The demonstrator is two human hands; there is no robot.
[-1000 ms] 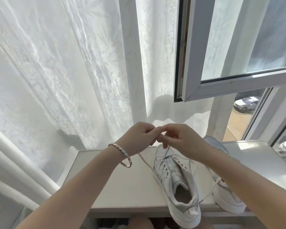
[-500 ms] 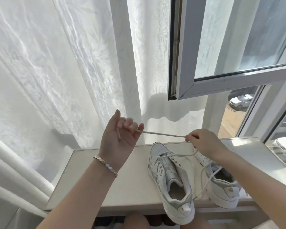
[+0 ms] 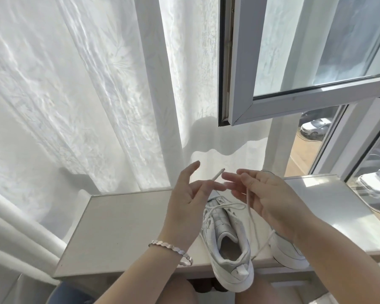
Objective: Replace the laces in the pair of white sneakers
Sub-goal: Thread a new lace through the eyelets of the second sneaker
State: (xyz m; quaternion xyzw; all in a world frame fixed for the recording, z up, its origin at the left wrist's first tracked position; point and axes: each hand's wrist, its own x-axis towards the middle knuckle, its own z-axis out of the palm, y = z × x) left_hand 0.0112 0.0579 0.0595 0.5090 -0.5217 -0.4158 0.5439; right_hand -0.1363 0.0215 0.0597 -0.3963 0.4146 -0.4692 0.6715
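The ledge (image 3: 123, 227) runs below a sheer curtain (image 3: 86, 95) and an open window sash (image 3: 294, 102). Both white sneakers stand on its right half. The centre sneaker (image 3: 226, 249) overhangs the near edge at the heel, and a forearm mostly hides the right sneaker (image 3: 287, 253). Above the centre toe, the left hand (image 3: 184, 207) pinches the white lace (image 3: 217, 175) near its tip, index finger raised. The right hand (image 3: 266, 200) holds a strand between loosely extended fingers. The lace crosses only the front eyelets.
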